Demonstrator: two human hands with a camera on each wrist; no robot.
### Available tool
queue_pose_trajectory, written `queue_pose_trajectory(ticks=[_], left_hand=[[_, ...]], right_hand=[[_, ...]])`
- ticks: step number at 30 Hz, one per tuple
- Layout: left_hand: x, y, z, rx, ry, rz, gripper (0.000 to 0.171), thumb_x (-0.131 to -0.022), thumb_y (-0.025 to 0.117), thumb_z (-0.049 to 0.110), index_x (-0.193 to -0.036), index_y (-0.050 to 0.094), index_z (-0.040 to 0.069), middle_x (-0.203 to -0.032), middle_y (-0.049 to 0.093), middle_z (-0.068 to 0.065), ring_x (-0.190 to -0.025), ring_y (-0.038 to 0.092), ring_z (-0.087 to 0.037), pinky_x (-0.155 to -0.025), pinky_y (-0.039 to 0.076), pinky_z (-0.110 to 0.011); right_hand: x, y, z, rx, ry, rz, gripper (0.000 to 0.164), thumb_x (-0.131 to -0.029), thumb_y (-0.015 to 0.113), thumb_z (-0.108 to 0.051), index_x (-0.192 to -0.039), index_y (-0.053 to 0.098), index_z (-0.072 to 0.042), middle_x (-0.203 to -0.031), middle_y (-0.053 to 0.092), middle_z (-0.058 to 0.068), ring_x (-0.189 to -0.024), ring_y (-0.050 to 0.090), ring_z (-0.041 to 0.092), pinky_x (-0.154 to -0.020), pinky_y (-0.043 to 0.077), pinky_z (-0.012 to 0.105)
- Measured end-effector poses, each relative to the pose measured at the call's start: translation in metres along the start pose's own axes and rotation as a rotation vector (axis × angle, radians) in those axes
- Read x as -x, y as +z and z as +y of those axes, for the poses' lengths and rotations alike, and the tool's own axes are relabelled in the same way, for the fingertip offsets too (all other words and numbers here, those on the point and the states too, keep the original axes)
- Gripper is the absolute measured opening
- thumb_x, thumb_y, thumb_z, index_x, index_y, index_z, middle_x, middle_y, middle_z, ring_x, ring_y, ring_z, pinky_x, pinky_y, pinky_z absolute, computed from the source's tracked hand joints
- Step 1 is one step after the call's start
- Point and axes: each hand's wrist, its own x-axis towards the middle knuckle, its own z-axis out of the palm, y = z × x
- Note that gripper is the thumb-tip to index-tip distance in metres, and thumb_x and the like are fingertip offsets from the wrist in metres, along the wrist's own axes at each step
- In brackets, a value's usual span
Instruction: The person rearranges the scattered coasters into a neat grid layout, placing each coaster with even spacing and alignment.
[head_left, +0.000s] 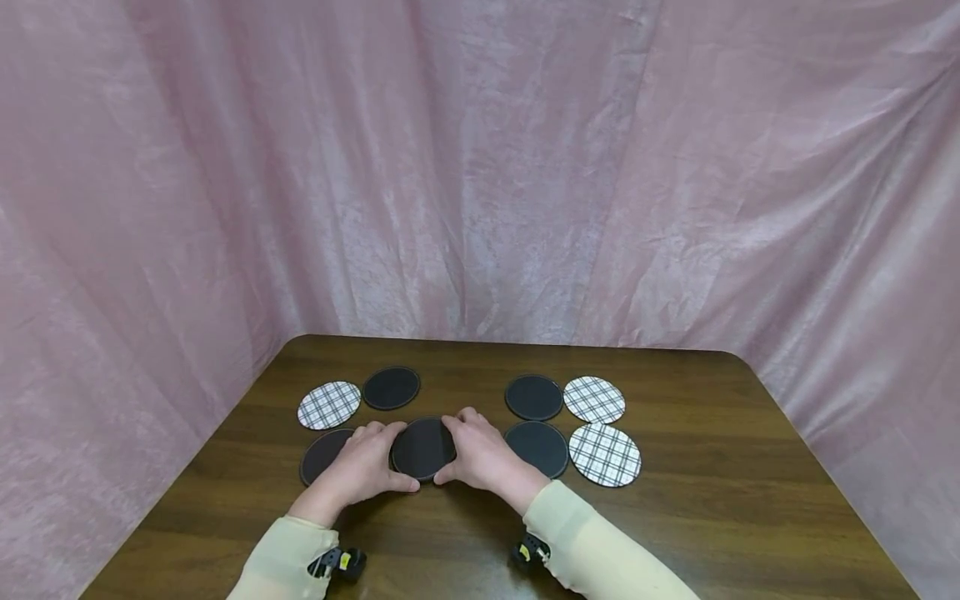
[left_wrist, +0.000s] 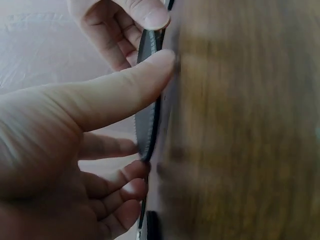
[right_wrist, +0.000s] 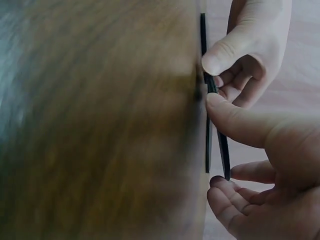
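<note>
A round black coaster with a stitched rim is held between both hands near the middle of the table. My left hand grips its left edge, thumb at the near side and fingers at the far side. On the opposite edge, my right hand grips it the same way. Seen edge-on in the right wrist view, the held coaster tilts slightly and its lower end in that view stands off the table. Another black coaster lies left of my left hand, partly hidden by it.
At the back left lie a plaid coaster and a black coaster. To the right, two black coasters lie beside two plaid coasters. The brown wooden table ends at a pink curtain.
</note>
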Motion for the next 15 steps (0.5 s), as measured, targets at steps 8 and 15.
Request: queue_pose_trajectory(ticks=[8,15], left_hand=[[-0.010,0.001,0.015,0.009,0.036,0.065,0.099,-0.074,0.105,0.042,-0.151,0.060,-0.004,-0.132,0.063,-0.025,-0.117,0.058,-0.044,-0.098,0.052,-0.062],[-0.020,0.009,0.030,-0.023,0.087,0.072,0.095,-0.077,0.103,0.042,-0.150,0.061,-0.002,-0.127,0.064,-0.023,-0.117,0.059,-0.044,-0.103,0.048,-0.063]], right_hand=[[0.007,-0.012,0.017,0.012,-0.015,0.052,0.087,-0.082,0.101,-0.042,-0.151,0.064,-0.002,-0.142,0.063,0.017,-0.129,0.061,0.034,-0.110,0.052,0.049],[0.014,-0.016,0.037,0.028,-0.013,0.063,0.086,-0.082,0.100,-0.043,-0.149,0.066,-0.001,-0.140,0.064,0.016,-0.128,0.059,0.037,-0.113,0.047,0.056]])
